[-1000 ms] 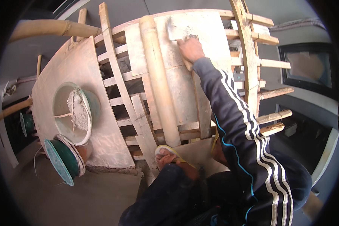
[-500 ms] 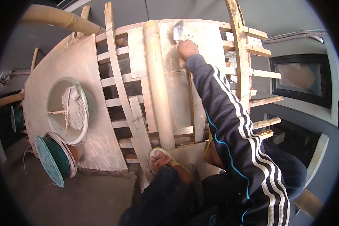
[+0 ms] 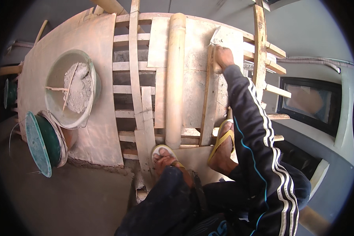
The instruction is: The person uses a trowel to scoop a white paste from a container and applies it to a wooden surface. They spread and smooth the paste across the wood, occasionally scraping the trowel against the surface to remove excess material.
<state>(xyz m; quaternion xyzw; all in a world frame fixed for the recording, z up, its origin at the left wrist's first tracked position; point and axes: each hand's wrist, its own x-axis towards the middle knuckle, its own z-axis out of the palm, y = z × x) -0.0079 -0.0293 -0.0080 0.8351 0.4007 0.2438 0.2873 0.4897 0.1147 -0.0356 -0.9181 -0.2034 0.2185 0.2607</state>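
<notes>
My right hand [image 3: 224,57] is closed around a trowel [image 3: 215,36], at the far part of the platform. The blade, partly hidden, points away from me over a pale board [image 3: 196,43] with some grey material on it. A narrow wooden plank [image 3: 210,102] runs from beside this hand toward my feet. Left of the plank lies a thick bamboo pole [image 3: 175,86]. I cannot make out my left hand.
A large bucket [image 3: 53,104] of grey mortar mix [image 3: 79,88] with thin sticks stands at left, beside a tipped green bucket [image 3: 38,145]. Gaps show between wooden slats [image 3: 124,89]. My sandalled feet [image 3: 224,151] are near the plank. A framed window [image 3: 310,102] is at right.
My view has shifted, so the platform sits further right in it. My right hand has moved a little right with the trowel. More of the plank and my right foot now show.
</notes>
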